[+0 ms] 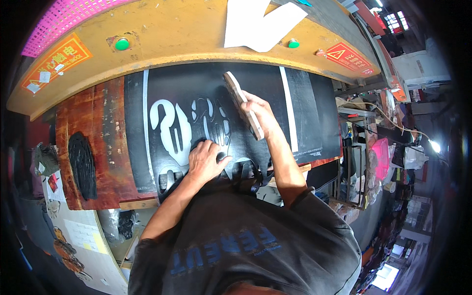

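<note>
Head view looks down on a black sheet spread over a worn red-brown table under the yellow arm of a press. Sole-shaped holes are already cut out of the sheet, showing pale through the black, near its middle and toward the person's left.

Right hand holds a cutting die, a long sole-shaped frame, with the fingers clenched round its nearer end. The die is tilted up on edge, its far tip pointing toward the press and lifted off the sheet; whether the near end touches the sheet I cannot tell.

Left hand rests palm down on the sheet just beside the cut-outs, fingers spread and flat, grasping nothing, pressing the black material near the table's front edge.

Two green buttons sit on the press arm, well apart, with white sheets lying between them. A dark sole-shaped piece lies on the table's left end, apart from the sheet.
</note>
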Demonstrator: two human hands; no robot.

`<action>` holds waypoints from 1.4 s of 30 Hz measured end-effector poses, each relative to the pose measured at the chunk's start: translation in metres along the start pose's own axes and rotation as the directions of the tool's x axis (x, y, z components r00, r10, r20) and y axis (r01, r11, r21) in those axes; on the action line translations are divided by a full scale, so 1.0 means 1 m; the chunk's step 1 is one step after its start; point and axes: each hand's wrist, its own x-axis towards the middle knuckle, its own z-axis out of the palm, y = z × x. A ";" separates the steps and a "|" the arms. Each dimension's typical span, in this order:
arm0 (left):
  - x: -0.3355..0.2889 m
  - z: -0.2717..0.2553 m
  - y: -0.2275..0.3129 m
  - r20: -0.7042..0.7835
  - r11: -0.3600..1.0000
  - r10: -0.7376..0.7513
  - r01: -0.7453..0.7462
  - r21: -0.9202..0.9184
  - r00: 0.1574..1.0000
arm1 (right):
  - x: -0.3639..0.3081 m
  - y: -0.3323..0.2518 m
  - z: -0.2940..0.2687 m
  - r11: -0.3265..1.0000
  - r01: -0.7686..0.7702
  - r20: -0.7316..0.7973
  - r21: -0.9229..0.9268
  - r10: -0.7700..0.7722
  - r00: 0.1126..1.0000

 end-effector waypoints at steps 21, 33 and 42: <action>0.039 0.007 -0.018 -0.071 0.999 0.013 -0.010 0.051 0.997 | -0.013 0.050 0.004 0.148 0.052 -0.036 -0.988 -0.538 0.842; 0.120 0.002 -0.025 0.112 0.996 0.083 -0.081 -0.024 0.990 | 0.028 -0.008 -0.104 0.929 0.184 -0.447 -0.321 -0.320 0.835; 0.205 0.045 -0.071 -0.042 0.963 0.038 -0.026 0.267 0.998 | 0.095 -0.096 -0.116 0.645 0.370 -0.335 -0.669 -0.705 0.625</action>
